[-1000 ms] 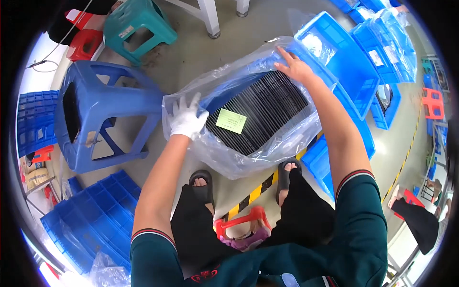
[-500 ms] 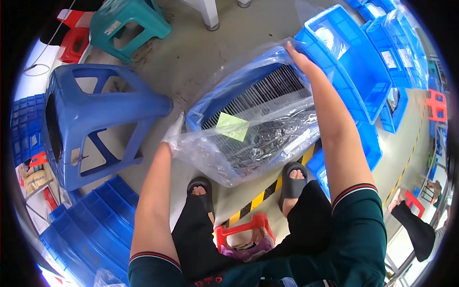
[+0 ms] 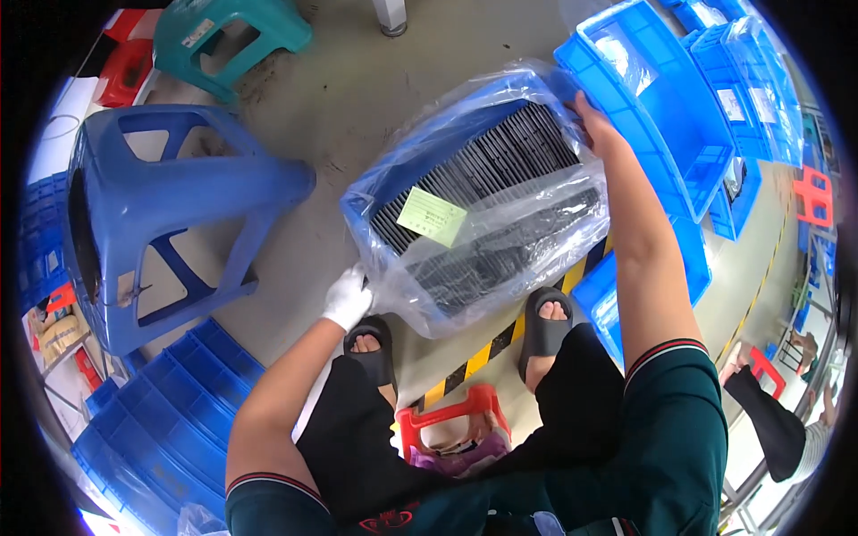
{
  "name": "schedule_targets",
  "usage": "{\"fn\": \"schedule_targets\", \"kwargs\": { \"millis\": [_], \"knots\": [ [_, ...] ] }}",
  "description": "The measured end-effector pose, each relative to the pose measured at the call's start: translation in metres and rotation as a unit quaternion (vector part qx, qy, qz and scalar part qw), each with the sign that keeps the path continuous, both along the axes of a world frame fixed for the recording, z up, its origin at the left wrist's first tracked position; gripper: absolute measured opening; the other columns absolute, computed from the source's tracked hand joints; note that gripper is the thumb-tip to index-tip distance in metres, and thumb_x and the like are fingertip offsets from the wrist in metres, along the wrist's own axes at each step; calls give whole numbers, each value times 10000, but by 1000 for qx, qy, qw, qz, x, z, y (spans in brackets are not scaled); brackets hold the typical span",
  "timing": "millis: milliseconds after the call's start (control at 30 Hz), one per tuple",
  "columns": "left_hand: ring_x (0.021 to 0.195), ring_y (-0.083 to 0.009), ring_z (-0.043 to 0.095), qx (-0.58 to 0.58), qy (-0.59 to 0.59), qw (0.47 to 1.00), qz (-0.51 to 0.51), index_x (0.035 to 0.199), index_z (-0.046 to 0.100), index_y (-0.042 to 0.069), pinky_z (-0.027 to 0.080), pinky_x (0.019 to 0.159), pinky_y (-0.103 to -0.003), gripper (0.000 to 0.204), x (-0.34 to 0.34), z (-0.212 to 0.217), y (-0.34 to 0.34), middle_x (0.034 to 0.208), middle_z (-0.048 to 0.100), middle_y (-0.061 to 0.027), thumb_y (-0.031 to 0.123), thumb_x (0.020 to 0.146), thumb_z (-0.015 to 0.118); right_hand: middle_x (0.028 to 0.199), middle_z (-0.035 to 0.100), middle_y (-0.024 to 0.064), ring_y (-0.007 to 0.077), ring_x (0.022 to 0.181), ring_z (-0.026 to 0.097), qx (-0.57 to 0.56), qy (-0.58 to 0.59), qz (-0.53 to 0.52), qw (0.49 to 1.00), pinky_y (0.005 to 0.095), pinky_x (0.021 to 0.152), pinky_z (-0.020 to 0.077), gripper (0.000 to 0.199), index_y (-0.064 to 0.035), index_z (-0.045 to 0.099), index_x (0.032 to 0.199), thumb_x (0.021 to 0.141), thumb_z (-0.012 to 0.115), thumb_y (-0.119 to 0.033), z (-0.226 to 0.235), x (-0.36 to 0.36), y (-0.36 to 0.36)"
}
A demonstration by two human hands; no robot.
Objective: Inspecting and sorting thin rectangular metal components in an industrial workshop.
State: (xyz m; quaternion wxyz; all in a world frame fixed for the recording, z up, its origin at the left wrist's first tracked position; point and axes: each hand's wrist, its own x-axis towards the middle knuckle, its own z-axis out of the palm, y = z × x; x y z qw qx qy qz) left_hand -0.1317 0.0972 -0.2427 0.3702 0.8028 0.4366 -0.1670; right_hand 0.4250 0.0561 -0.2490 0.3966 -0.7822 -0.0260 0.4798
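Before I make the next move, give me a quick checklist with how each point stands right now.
1. Left hand at the bag's near left corner: ok; firmness of its hold, cannot tell.
2. Right hand at the crate's right end: ok; what its fingertips grip, cannot tell.
3. Both hands gloved: not ok; only the left is.
4. Note lying on the black parts: ok.
5. Black parts clear of plastic: not ok; the bag lies over the near side.
6. Crate's underside resting fully: cannot tell; hidden.

Red-trimmed dark green sleeves (image 3: 677,389), black trousers (image 3: 576,384), white glove (image 3: 346,300).
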Motion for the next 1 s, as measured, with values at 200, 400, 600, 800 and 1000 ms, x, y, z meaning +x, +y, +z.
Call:
{"fn": "schedule_targets", "kwargs": {
  "millis": [200, 400, 600, 800, 1000],
  "knots": [
    [842, -327, 589, 93, -138, 984, -66, 1004, 562, 79, 486, 747, -401, 273, -15, 50, -20, 912, 589, -132, 213, 771, 609, 1264, 535, 69, 188, 1151, 482, 128, 16, 86, 988, 285, 996, 337, 477, -85, 493, 1318, 898, 583, -294, 17, -26, -69],
    [867, -330, 557, 119, -276, 942, -148, 1048, 555, 165, 469, 745, -419, 376, -1, 78, -37, 933, 539, -97, 140, 695, 682, 1399, 358, 217, 411, 1228, 414, 57, -436, 469, 766, 394, 1012, 377, 712, -93, 296, 1401, 785, 653, -106, 52, -64, -116],
    [845, -302, 552, 91, -217, 954, -186, 1169, 584, 205, 458, 731, -421, 463, 15, 100, -44, 883, 574, -88, 219, 711, 646, 1439, 305, 170, 368, 1228, 427, -7, -501, 514, 696, 396, 1019, 380, 708, -111, 339, 1381, 743, 638, -37, 90, -103, -143],
    [743, -267, 552, -8, -137, 918, -371, 1018, 674, 280, 439, 673, -409, 319, 28, 116, -68, 758, 543, -45, 295, 702, 638, 1344, 430, 167, 354, 1175, 472, -63, -595, 485, 638, 401, 980, 405, 562, -44, 417, 1288, 750, 571, 13, 66, -96, -182],
    [750, -244, 546, -1, -220, 891, -398, 1026, 631, 133, 428, 664, -364, 327, 24, 101, -84, 860, 560, -66, 207, 707, 623, 1230, 484, 245, 440, 1109, 486, -59, -521, 317, 790, 460, 914, 431, 620, -38, 384, 1272, 709, 643, -31, 11, -81, -173]
  ]
}}
